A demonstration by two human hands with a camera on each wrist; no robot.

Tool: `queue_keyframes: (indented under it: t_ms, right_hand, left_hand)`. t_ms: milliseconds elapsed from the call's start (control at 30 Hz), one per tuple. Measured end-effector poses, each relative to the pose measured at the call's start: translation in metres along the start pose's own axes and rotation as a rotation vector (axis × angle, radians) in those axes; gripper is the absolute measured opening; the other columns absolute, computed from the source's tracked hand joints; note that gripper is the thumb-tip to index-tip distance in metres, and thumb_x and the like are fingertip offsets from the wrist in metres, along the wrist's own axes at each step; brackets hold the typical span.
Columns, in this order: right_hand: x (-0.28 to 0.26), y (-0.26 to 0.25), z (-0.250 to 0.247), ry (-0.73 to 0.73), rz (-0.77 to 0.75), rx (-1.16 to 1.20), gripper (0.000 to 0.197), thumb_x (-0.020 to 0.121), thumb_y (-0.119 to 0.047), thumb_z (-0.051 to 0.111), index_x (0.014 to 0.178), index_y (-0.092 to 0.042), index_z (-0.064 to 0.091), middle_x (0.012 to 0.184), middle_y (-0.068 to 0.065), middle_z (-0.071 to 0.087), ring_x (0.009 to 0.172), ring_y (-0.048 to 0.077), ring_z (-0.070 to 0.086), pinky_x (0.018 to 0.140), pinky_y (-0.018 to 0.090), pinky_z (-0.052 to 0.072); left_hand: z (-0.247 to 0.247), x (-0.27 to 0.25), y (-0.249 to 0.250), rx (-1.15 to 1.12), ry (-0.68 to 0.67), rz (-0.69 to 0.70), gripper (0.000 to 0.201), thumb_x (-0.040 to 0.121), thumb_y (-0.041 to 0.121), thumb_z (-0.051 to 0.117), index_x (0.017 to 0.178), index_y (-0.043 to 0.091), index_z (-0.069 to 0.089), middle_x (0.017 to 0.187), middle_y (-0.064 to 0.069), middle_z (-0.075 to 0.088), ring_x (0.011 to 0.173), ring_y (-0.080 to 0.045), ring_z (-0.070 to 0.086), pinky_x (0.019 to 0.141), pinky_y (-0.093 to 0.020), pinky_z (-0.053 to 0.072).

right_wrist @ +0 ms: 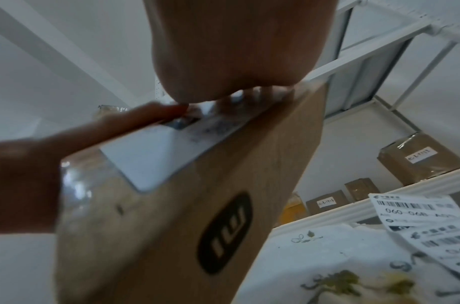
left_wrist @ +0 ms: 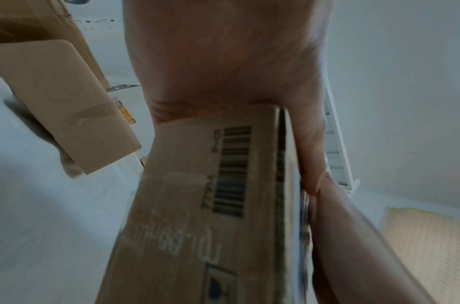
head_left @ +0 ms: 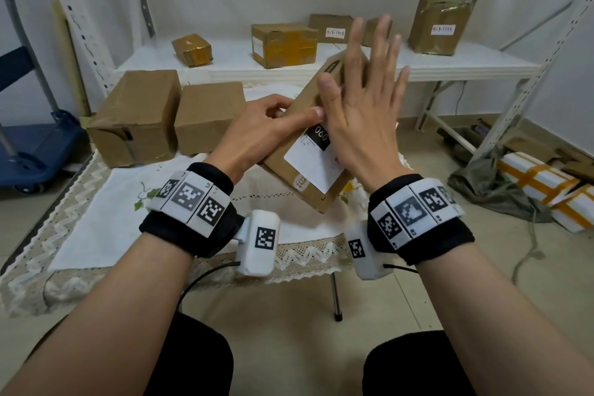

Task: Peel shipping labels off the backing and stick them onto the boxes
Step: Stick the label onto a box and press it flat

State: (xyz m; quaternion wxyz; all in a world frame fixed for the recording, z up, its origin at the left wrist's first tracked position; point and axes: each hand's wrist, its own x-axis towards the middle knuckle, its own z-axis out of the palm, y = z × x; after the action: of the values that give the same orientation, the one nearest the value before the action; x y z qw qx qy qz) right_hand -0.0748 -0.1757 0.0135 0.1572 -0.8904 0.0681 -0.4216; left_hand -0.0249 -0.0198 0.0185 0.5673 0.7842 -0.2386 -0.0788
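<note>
Two plain cardboard boxes (head_left: 167, 116) stand side by side at the far left of the tablecloth (head_left: 96, 228), close behind the left hand (head_left: 257, 135). Beyond the table's far edge a white shelf (head_left: 321, 64) carries several taped parcels (head_left: 284, 44), some with small handwritten tags. White packages with orange tape (head_left: 546, 183) lie on the floor to the right. In the right wrist view a strip of printed shipping labels (right_wrist: 429, 222) lies on the cloth near the table's right side, clear of both hands.

The long cardboard box (head_left: 308, 183) is held tilted over the middle of the tablecloth, its near end low and its far end raised. The left hand grips its left edge, fingers curled round the side and thumb laid across the top face. A white shipping label (head_left: 313, 167) sits on that top face, near end flat. The right hand (head_left: 363, 112) lies with fingers spread and straight, palm pressed on the label's far part, just right of the left thumb.
</note>
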Motion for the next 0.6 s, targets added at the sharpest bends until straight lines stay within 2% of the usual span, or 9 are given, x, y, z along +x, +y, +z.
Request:
queue_keyframes:
  t_ms: [133,233,333,433,533,600]
  right_hand:
    - [0.001,0.004,0.002,0.017,0.021,0.007,0.072,0.107,-0.053,0.026,0.165,-0.017,0.003,0.172,0.015,-0.01,0.158,0.034,-0.012,0.124,0.056,-0.014]
    - [0.005,0.012,0.0,0.034,0.094,0.012,0.073,0.107,-0.053,0.025,0.165,-0.016,-0.001,0.172,0.014,-0.013,0.158,0.033,-0.013,0.123,0.055,-0.015]
    - [0.004,0.019,0.0,-0.016,0.192,0.076,0.075,0.107,-0.055,0.024,0.164,-0.017,-0.009,0.171,0.011,-0.019,0.158,0.031,-0.018,0.122,0.053,-0.018]
    - [0.002,0.017,0.001,-0.09,0.26,0.217,0.075,0.108,-0.055,0.024,0.163,-0.022,-0.015,0.17,0.007,-0.022,0.157,0.028,-0.02,0.121,0.048,-0.019]
    - [-0.002,0.013,0.001,-0.215,0.331,0.37,0.076,0.107,-0.058,0.027,0.162,-0.028,-0.017,0.173,0.005,-0.013,0.159,0.024,-0.011,0.125,0.048,-0.01]
    - [-0.005,0.01,0.0,-0.302,0.381,0.487,0.082,0.105,-0.062,0.033,0.163,-0.029,-0.014,0.174,0.004,0.004,0.16,0.022,0.003,0.128,0.05,0.004]
  left_hand:
    - [-0.001,-0.002,0.002,0.022,-0.024,-0.001,0.049,0.076,0.066,0.077,0.107,0.028,0.073,0.098,0.007,0.077,0.088,-0.011,0.075,0.085,-0.039,0.059]
    - [-0.004,-0.002,0.002,0.021,-0.038,-0.016,0.048,0.077,0.064,0.077,0.109,0.028,0.071,0.097,0.006,0.078,0.085,-0.012,0.076,0.082,-0.038,0.061]
    - [-0.008,-0.002,0.0,-0.022,-0.022,-0.042,0.051,0.079,0.064,0.075,0.113,0.025,0.07,0.099,0.007,0.079,0.086,-0.013,0.077,0.079,-0.035,0.061]
    - [-0.012,0.001,0.0,-0.15,0.023,-0.099,0.059,0.082,0.067,0.069,0.121,0.022,0.07,0.101,0.006,0.08,0.092,-0.017,0.077,0.076,-0.033,0.056]
    - [-0.014,0.001,0.002,-0.262,0.078,-0.146,0.055,0.087,0.069,0.061,0.121,0.028,0.07,0.103,0.008,0.079,0.095,-0.013,0.076,0.083,-0.032,0.053]
    - [-0.015,0.001,0.003,-0.323,0.096,-0.156,0.046,0.093,0.066,0.055,0.118,0.031,0.07,0.104,0.009,0.079,0.095,-0.011,0.076,0.084,-0.033,0.053]
